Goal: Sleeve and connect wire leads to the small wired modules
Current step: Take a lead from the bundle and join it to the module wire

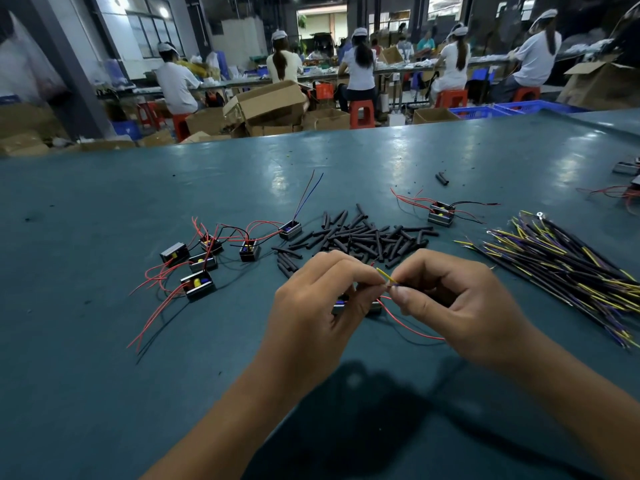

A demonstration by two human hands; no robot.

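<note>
A: Both hands are up over the green table (104,341), fingertips meeting in the middle. The left hand (311,306) has its grip pinched on a thin yellow wire lead (386,274), thumb and forefinger pressed together on it.

B: And the right hand (460,306) mirrors it, grip pinching the same lead from the other side, at the dark end of it. Just under the fingers sits a small module (341,305), half hidden, with a red wire (408,327) curling out toward the right wrist.

A: Whether that module is touching the table, I can't tell.

B: Beyond the hands, a heap of short black sleeves (363,233), lying loose. To the right, a bundle of leads (568,268) in yellow, purple and black, fanned across the table.

A: On the left, a cluster of modules (204,261) with red and black wires trailing. One more module (440,213) stands apart, behind the sleeves to the right.

B: Far back, workers in white caps sit on red stools.
</note>
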